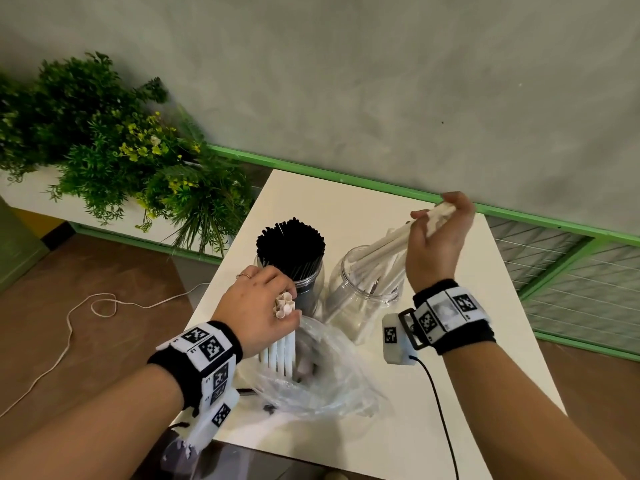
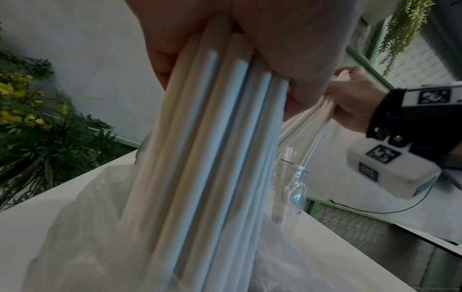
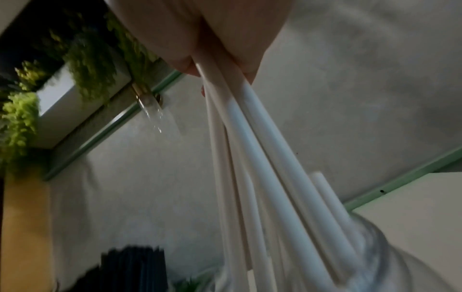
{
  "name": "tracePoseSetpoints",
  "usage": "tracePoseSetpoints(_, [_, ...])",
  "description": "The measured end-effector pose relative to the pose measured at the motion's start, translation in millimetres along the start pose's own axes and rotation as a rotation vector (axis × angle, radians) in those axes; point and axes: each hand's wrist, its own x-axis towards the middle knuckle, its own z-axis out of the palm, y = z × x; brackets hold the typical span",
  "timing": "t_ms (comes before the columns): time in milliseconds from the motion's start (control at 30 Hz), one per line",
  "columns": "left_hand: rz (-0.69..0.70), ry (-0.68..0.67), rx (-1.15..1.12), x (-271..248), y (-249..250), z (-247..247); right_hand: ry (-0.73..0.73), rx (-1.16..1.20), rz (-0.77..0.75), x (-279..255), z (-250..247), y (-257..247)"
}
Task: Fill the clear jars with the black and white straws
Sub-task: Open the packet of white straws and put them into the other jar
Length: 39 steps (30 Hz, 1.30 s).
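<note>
Gripping a bundle of white straws (image 1: 283, 344), the left hand (image 1: 258, 306) is seen with fingers and thumb curled tightly round the upper ends, whose open mouths show above the thumb. The lower ends of that bundle are sunk in the crumpled clear plastic bag (image 1: 325, 382) lying on the near part of the white table (image 1: 491, 334). A second, smaller bunch of white straws (image 1: 398, 237) is pinched near its top by the right hand (image 1: 438, 237), fingers curled about it; the bunch is slanted, its lower ends inside the mouth of the right clear jar (image 1: 360, 296), where more white straws are already leaning. Just to the left of that jar, a second clear jar (image 1: 304, 289) is packed with upright black straws (image 1: 291, 242), which project well above its rim; the left hand's knuckles lie just beside them.

The two jars are set near the middle of the table, close together. Bare tabletop is left behind the jars and along the right side. The table's left edge runs just beside the left wrist, and a cable (image 1: 440, 410) trails across the near right part of the table.
</note>
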Motion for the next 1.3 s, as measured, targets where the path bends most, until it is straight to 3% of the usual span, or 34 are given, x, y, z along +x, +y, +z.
tracePoseSetpoints(133, [0.002, 0.0, 0.013, 1, 2, 1, -0.113, -0.074, 0.042, -14, 14, 24])
tracePoseSetpoints(367, [-0.003, 0.002, 0.015, -1, -1, 0, -0.225, -0.471, -0.05, -20, 14, 69])
tracePoseSetpoints(500, [-0.002, 0.0, 0.018, -1, -2, 0, -0.392, -0.575, -0.091, -23, 8, 85])
tracePoseSetpoints(633, [-0.016, -0.009, 0.029, -1, -2, -1, -0.494, -0.528, -0.107, -21, 0, 94])
tracePoseSetpoints(800, [-0.009, 0.0, 0.029, 0, -2, -2, -0.594, -0.496, -0.006, -11, -1, 94])
tracePoseSetpoints(1067, [0.008, 0.015, 0.024, 0, -1, -4, -0.503, -0.531, -0.066, 2, 4, 97])
tracePoseSetpoints(1300, [-0.005, 0.001, 0.024, 1, -2, -4, -0.644, -0.456, 0.002, -14, -14, 97])
